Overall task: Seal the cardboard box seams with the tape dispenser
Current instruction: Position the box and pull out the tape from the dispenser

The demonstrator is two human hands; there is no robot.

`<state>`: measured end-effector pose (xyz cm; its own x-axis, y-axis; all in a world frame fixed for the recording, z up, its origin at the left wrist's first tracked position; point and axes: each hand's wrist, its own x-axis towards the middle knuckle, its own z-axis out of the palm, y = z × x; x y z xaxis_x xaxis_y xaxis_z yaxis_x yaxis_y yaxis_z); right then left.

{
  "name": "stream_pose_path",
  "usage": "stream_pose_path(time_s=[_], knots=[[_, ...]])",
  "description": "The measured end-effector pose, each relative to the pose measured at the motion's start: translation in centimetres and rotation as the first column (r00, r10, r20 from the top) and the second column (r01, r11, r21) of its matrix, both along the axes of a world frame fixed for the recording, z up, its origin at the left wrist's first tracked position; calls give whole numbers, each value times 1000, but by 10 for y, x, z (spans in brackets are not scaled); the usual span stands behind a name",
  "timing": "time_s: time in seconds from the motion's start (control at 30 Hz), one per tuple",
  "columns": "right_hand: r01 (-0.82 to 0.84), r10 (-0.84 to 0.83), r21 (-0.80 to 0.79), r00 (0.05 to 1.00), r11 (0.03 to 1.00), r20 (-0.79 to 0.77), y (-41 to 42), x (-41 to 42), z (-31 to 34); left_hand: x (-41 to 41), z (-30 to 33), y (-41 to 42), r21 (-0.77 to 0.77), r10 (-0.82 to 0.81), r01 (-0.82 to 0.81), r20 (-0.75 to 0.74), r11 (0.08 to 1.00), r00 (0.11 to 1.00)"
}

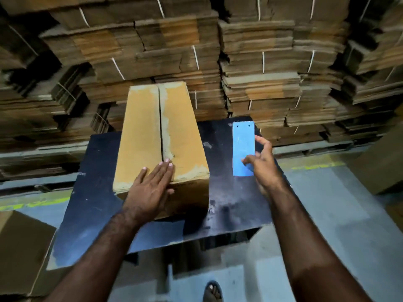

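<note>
A tall brown cardboard box stands on a dark table, its two top flaps closed with an open seam running down the middle. My left hand lies flat on the near end of the box top, fingertips by the seam. A flat blue tape dispenser with a toothed far edge lies on the table to the right of the box. My right hand hovers at its near right corner, fingers spread and touching it, not closed around it.
Bundled stacks of flattened cardboard fill the whole background behind the table. Another brown box sits on the floor at the lower left. The floor is grey with yellow markings. A sandalled foot shows at the bottom.
</note>
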<state>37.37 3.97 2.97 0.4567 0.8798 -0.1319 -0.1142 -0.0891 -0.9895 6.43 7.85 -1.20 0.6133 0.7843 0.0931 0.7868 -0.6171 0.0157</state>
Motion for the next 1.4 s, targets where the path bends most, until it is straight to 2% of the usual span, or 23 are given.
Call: stream_pose_path(time_s=[0.07, 0.1, 0.17, 0.23, 0.3, 0.4, 0.47, 0.53, 0.6, 0.73, 0.93, 1.13, 1.27, 1.33, 1.4], knots=[[-33, 41, 121, 997, 992, -60, -11, -17, 44, -3, 15, -7, -142, 73, -39, 239, 989, 968], [-60, 82, 177, 989, 982, -121, -17, -28, 61, -4, 27, -12, -197, 129, -55, 384, 979, 914], [-136, 198, 232, 942, 963, -272, -30, -55, 85, -3, 61, -24, -223, 205, -76, 644, 972, 737], [-242, 300, 192, 868, 951, -397, -42, -88, 99, -2, 97, -39, -230, 251, -108, 793, 967, 555], [-312, 338, 135, 811, 940, -477, -50, -119, 101, -6, 126, -57, -246, 279, -134, 862, 960, 424], [-340, 350, 137, 712, 930, -608, -61, -159, 95, -21, 144, -80, -336, 361, -134, 888, 932, 284], [-346, 354, 142, 690, 927, -631, -70, -180, 94, -33, 145, -94, -435, 443, -81, 880, 897, 170], [-365, 374, 154, 674, 918, -637, -78, -196, 91, -44, 145, -103, -489, 490, -42, 865, 871, 105], [-388, 381, 133, 679, 912, -628, -86, -207, 87, -53, 144, -112, -521, 521, -16, 850, 853, 77], [-414, 387, 58, 780, 908, -492, -99, -219, 83, -63, 145, -124, -597, 596, -2, 802, 803, 36], [-442, 420, -71, 884, 894, -208, -101, -225, 70, -71, 148, -124, -777, 780, 186, 622, 602, 70], [-408, 415, -116, 908, 906, 49, -101, -211, 62, -63, 131, -119, -802, 808, 223, 583, 554, 88], [-482, 499, -127, 837, 867, 225, -98, -195, 60, -57, 127, -111, -833, 842, 225, 534, 506, 82], [-551, 573, -185, 708, 814, 413, -94, -186, 65, -56, 128, -103, -838, 848, 207, 526, 505, 61], [-581, 612, -270, 540, 768, 578, -87, -177, 71, -56, 128, -91, -838, 852, 208, 522, 504, 44]])
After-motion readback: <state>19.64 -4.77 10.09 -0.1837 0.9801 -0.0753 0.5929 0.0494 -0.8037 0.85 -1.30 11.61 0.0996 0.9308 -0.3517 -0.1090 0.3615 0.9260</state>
